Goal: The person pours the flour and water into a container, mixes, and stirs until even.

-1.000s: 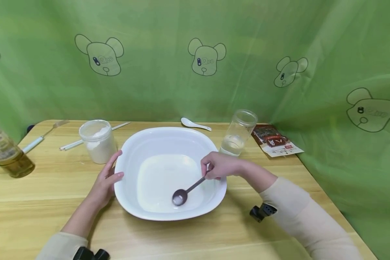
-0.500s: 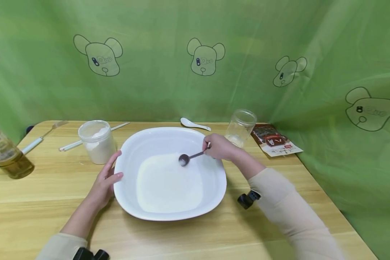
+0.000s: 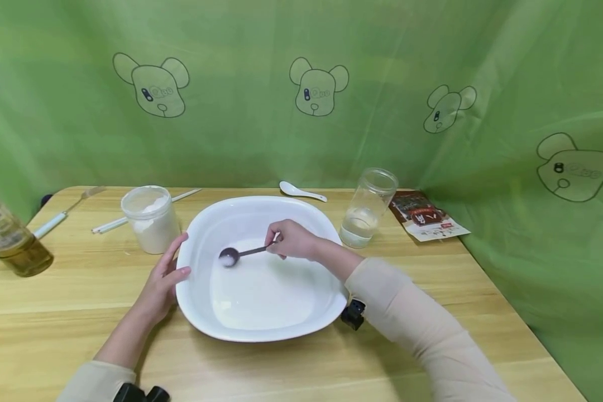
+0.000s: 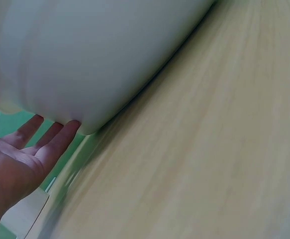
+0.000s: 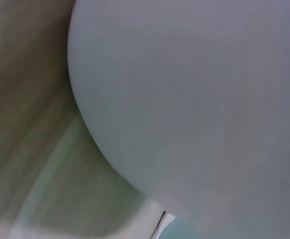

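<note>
A large white basin (image 3: 206, 312) sits on the table, with a glossy whitish surface across its bottom. My left hand (image 3: 162, 282) rests against its left side, thumb at the rim. In the left wrist view, straight, spread fingers (image 4: 60, 144) touch the basin's outer wall. My right hand (image 3: 293, 240) reaches over the basin and pinches the handle of a dark brown spoon (image 3: 253, 251). The spoon's head points left, low inside the basin near its left wall. Only the basin's outer wall (image 5: 184, 99) fills the right wrist view; the right hand is hidden there.
Left of the basin stands a jar of white powder (image 3: 153, 223), with white sticks (image 3: 111, 225) behind it. Farther left are a bottle of amber liquid (image 3: 22, 251) and a brush-like tool (image 3: 55, 221). A white spoon (image 3: 301, 192), glass jar (image 3: 364, 215) and brown packet (image 3: 424, 218) lie behind and right.
My right hand has swept the brown spoon from the basin's front right, back past its right side, then left across to the left wall. The left hand has stayed in place.
</note>
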The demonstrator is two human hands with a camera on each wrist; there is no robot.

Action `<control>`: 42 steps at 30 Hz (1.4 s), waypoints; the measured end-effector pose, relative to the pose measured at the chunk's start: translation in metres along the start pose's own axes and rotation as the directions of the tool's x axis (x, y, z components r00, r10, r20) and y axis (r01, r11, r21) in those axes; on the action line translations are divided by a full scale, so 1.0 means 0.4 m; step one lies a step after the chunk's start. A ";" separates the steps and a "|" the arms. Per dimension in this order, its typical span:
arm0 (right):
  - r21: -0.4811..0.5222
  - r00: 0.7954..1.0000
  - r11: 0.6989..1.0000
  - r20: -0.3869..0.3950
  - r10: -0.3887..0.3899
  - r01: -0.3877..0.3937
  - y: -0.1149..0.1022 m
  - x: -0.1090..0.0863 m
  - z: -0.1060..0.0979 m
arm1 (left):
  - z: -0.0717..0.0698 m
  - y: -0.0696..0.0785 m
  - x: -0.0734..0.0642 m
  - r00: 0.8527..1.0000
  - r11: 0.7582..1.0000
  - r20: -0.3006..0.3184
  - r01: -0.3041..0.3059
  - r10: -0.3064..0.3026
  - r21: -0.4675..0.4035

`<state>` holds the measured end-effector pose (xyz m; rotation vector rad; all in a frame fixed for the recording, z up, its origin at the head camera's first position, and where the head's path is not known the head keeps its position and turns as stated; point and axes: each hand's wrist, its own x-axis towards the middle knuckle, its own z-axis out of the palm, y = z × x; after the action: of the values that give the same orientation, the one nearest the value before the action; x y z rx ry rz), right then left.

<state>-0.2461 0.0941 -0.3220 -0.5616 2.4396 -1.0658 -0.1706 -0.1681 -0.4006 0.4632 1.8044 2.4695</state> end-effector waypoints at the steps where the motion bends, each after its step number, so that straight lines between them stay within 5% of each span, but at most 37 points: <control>1: 0.021 1.000 1.000 0.029 -0.002 0.002 -0.002 -0.005 0.005 | 0.002 0.003 0.000 1.000 1.000 -0.019 0.020 -0.020 0.016; 6: 0.062 0.983 0.998 0.185 -0.015 0.004 -0.004 -0.049 0.004 | 0.008 0.009 -0.002 0.998 0.999 -0.046 0.031 -0.030 0.014; 12: -0.048 0.954 0.998 0.299 -0.028 0.044 0.015 -0.125 -0.052 | 0.008 0.010 -0.003 0.998 0.999 -0.047 0.039 -0.038 0.012; 16: -0.125 0.965 0.991 0.260 -0.021 0.055 0.027 -0.169 -0.106 | 0.006 0.011 -0.003 0.998 0.999 -0.046 0.042 -0.042 0.007; 21: -0.306 0.995 0.950 0.101 -0.026 0.056 0.029 -0.193 -0.164 | 0.003 0.009 -0.003 0.999 0.999 -0.038 0.039 -0.039 0.010; 26: -0.387 0.998 0.922 -0.060 -0.005 -0.019 0.040 -0.172 -0.183 | 0.004 0.007 -0.002 0.999 0.999 -0.033 0.042 -0.042 0.006; 30: -0.323 0.995 0.946 -0.100 -0.002 -0.031 0.054 -0.131 -0.169 | 0.007 0.007 -0.001 0.998 0.999 -0.028 0.049 -0.049 0.007; 42: -0.176 0.995 0.982 0.076 -0.060 0.072 0.019 -0.036 -0.068 | 0.005 0.008 -0.001 0.998 0.998 -0.037 0.054 -0.053 0.021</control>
<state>-0.2499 0.1221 -0.3080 -0.7296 2.4844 -0.8419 -0.1694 -0.1672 -0.3973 0.3686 1.8341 2.4410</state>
